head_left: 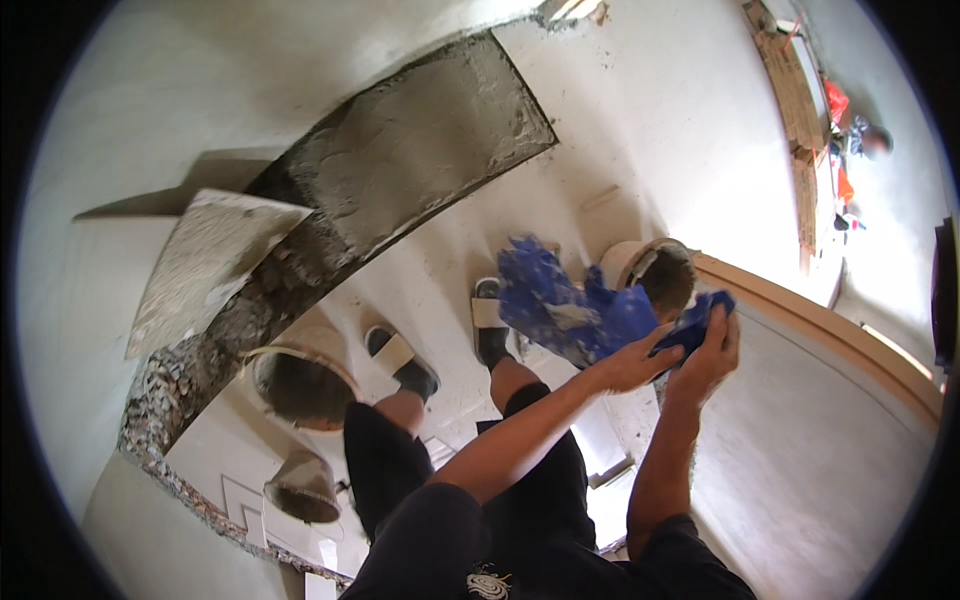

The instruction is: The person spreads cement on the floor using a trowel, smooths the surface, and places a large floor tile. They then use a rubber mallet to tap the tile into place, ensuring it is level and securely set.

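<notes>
Ahead of me to the right, both my bare hands are raised close together. Fingers of my right hand [708, 345] are bent round a dark blue work glove [690, 325], crumpled and slightly blurred. My left hand [635, 362] is closed against the same glove from the left, its thumb by the lower edge. Beside it spreads a larger blue bundle [560, 305] with finger-like ends and pale grey smears, which looks like more glove. Whether the bundle hangs from my hands or lies beyond them, I cannot tell. Behind the gloves stands a mortar-stained bucket [665, 270], partly hidden.
A bed of wet grey mortar [420, 130] runs along the wall. A tile [210, 260] leans at its left end, over rubble [175, 395]. A bucket [305, 385] and a smaller one [303, 487] stand left of my legs. Cardboard boxes [790, 90] line the far right.
</notes>
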Demonstrator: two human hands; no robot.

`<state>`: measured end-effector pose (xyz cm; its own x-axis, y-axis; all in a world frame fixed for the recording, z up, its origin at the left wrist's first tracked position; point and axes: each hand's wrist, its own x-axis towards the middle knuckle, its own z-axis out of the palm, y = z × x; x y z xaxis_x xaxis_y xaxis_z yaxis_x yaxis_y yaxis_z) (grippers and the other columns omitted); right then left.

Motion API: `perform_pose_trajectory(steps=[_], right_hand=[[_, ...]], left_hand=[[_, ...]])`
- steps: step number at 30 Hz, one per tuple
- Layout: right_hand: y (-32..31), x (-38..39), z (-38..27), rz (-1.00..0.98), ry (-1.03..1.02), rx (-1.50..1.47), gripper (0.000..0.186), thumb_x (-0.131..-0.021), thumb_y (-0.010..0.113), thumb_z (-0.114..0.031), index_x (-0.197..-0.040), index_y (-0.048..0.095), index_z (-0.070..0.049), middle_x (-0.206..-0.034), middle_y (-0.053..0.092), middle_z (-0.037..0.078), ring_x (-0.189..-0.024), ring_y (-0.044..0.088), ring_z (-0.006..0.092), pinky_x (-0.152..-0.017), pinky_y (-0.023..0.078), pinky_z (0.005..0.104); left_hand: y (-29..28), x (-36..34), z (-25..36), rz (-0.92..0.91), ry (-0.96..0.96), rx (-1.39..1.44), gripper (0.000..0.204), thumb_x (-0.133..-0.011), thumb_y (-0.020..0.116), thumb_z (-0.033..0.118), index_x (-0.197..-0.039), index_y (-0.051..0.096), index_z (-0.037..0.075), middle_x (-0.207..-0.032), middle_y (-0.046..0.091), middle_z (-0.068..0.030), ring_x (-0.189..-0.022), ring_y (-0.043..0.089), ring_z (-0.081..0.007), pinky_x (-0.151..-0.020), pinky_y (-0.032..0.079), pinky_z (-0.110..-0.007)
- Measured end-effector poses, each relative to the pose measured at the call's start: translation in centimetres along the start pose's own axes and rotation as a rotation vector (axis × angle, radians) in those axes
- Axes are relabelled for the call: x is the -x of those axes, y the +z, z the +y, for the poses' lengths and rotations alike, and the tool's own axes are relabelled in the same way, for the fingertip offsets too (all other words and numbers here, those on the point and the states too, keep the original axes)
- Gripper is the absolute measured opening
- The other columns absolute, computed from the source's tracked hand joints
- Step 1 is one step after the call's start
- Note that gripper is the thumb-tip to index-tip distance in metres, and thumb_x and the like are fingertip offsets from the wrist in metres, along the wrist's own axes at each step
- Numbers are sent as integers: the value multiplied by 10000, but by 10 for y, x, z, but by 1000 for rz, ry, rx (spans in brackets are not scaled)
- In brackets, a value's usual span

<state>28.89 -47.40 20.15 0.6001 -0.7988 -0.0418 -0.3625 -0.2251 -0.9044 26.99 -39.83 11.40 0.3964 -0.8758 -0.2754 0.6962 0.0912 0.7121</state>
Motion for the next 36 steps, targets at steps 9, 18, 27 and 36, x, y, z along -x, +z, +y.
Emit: perform_pose_trajectory(steps=[9,18,27,36], right_hand=[[244,-175,300,-243,-557,772,261,-874,624,-195,-1095,680,-69,-1051,625,141,-976,612,342,-860,487,421],[311,-233,386,-523,-735,1043,205,-865,614,-182,-1044,694,-119,-1030,624,89,-889,641,316,-775,508,409],[305,-253,383,-671,-923,1010,202,-849,638,-124,-1042,687,-88,-1021,631,103,-852,650,328,-705,515,404],[317,-266,370,-948,-455,880,271,-888,530,-174,-1095,683,-89,-1011,677,181,-902,664,339,-827,519,392]], left_hand=[[-208,-132,-171,233,-138,45,947,-936,377,655,-1472,158,-94,-1516,234,-298,-1435,215,-361,-1166,192,-380],[-293,-147,-233,263,-77,-119,824,-942,460,571,-1441,284,-61,-1427,383,-318,-1342,392,-393,-1107,304,-403],[-288,-164,-246,245,-35,-296,795,-930,457,572,-1394,362,-67,-1360,448,-329,-1274,446,-433,-1068,350,-433],[-292,-168,-249,245,-25,-191,816,-930,449,589,-1406,350,-67,-1399,421,-310,-1295,432,-418,-1098,317,-420]])
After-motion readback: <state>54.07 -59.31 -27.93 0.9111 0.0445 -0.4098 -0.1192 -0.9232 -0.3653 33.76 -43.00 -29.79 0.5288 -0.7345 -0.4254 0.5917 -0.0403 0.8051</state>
